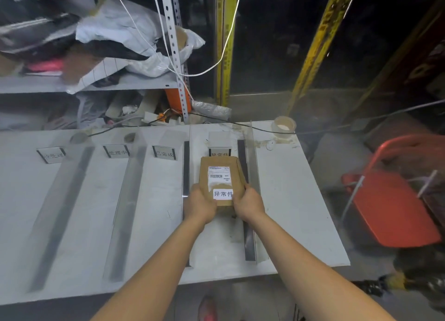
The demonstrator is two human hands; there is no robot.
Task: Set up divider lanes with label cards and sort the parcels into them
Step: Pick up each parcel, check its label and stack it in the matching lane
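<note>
A brown cardboard parcel (218,173) with a white shipping label and a white tag sits in the rightmost lane of the white table (289,200). My left hand (201,203) grips its near left corner and my right hand (249,203) grips its near right corner. Clear divider strips (131,200) split the table into several lanes. A label card stands at the far end of each lane: one at far left (51,155), a second (117,150), a third (164,153), and the fourth (219,152) partly hidden behind the parcel.
A roll of tape (284,125) stands at the table's far right corner. A red stool (390,205) sits to the right of the table. A metal shelf (101,55) piled with bags and parcels rises behind, with cables hanging from it.
</note>
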